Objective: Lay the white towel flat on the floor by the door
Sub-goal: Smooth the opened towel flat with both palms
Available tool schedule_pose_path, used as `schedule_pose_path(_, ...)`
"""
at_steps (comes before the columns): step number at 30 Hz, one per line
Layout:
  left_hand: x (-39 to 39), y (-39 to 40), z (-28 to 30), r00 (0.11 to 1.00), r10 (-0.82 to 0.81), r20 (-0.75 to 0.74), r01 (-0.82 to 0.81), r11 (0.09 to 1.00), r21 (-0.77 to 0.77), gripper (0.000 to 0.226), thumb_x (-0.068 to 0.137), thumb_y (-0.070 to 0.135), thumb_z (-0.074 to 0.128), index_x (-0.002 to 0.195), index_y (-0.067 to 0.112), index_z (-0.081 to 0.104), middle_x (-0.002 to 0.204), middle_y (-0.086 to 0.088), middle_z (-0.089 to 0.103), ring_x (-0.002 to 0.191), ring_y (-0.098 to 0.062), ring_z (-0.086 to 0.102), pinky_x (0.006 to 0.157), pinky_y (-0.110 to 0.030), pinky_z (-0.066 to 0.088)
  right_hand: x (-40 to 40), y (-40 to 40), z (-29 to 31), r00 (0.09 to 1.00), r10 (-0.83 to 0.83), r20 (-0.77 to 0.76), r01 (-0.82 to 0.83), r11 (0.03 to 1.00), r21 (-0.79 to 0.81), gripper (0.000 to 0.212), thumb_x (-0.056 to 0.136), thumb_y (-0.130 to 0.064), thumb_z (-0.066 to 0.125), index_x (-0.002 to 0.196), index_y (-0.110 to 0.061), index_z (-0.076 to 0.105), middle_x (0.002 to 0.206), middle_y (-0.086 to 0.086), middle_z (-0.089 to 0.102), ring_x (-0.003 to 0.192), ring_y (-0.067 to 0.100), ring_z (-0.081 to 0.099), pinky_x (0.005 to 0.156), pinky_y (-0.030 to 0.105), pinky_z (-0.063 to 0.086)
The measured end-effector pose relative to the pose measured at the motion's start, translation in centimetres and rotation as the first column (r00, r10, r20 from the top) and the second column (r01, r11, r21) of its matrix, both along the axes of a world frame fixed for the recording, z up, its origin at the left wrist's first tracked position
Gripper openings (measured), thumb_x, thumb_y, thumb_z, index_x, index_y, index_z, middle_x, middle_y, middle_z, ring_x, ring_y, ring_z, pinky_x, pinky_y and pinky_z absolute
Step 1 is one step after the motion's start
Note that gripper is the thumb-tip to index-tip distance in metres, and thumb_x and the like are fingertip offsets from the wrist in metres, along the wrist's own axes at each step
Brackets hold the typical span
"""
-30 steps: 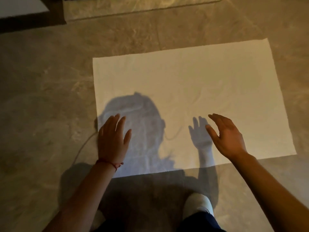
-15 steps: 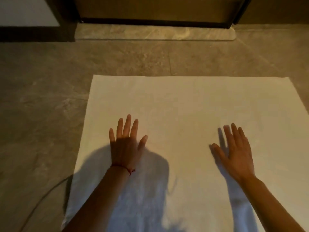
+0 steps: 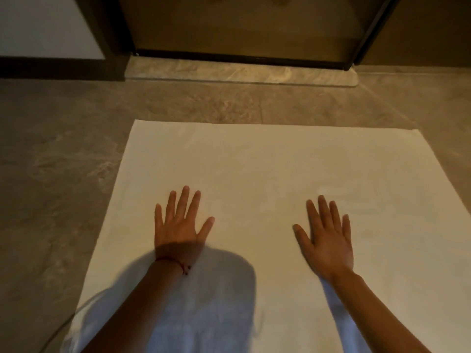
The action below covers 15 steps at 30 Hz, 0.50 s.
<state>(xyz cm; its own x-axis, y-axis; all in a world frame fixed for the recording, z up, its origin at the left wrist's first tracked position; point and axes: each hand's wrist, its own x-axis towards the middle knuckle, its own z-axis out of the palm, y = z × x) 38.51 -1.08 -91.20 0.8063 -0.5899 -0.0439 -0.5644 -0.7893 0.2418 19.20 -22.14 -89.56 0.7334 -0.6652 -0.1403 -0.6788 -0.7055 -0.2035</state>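
White towel [image 3: 254,174] is spread on the floor [image 3: 63,174], long axis left-right, just short of the door [image 3: 242,26] sill. Your left hand [image 3: 178,228] and right hand [image 3: 326,240] lie palm-down on it, fingers splayed, gripping nothing (left nearer the towel's left edge); most cloth lies ahead.

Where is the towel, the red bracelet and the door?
towel [image 3: 254,169]: head view, its bare middle.
red bracelet [image 3: 175,263]: head view, string on the left wrist.
door [image 3: 242,24]: head view, its lower panel.

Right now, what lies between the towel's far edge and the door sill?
In the head view, only bare grey floor lies between the towel and the sill; nothing rests on that strip.
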Motion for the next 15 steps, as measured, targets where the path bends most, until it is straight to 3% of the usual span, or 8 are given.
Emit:
schedule_pose_path(5,5.5,1.1,0.1,1.000,0.015,0.003,-0.015,0.998,0.064,0.081,0.071,0.067,-0.001,0.143,0.032,0.006,0.156,0.003,0.002,0.143,-0.022,-0.001,0.114,-0.049,0.000,5.7,0.6,-0.3,1.000,0.021,0.022,-0.021,1.000,0.013,0.078,0.076,-0.066,0.000,0.144,-0.029,0.002,0.156,-0.001,-0.008,0.141,0.017,-0.016,0.114,0.041,-0.011)
schedule_pose_path(15,10.3,0.9,0.3,0.999,-0.017,0.029,0.014,0.993,0.113,0.083,0.069,0.068,-0.005,0.143,0.031,0.004,0.156,0.003,0.000,0.143,-0.021,-0.002,0.114,-0.049,0.001,9.7,1.0,-0.6,1.000,0.013,0.015,-0.013,1.000,0.004,0.080,0.075,-0.065,-0.005,0.144,-0.027,-0.002,0.156,0.001,-0.012,0.141,0.020,-0.017,0.114,0.043,-0.012)
